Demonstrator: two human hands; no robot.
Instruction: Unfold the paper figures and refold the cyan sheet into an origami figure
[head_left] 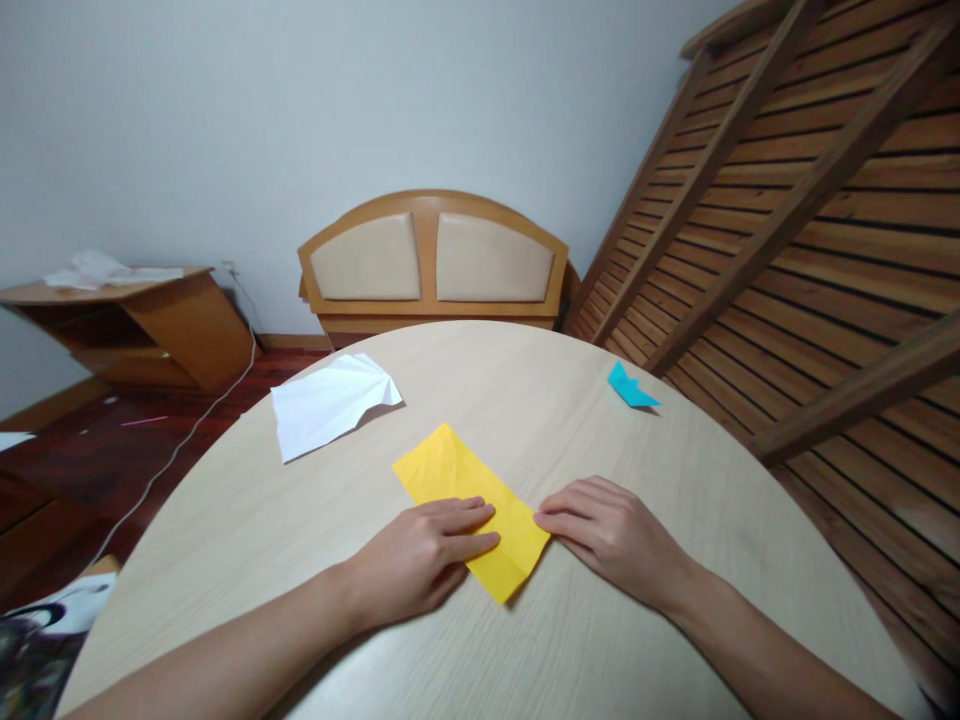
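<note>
A creased rectangle of yellow paper lies slantwise on the round table in front of me. My left hand rests on its lower middle, fingers stretched out and pressing it flat. At the paper's right corner, my right hand has thumb and fingers together, pinching the edge. The underside of the paper and part of its near edge under my left hand are hidden.
A creased white sheet lies at the table's far left. On the far right sits a small folded blue paper boat. The pale wooden table has a curved far edge, with a headboard beyond and wooden slats leaning at right.
</note>
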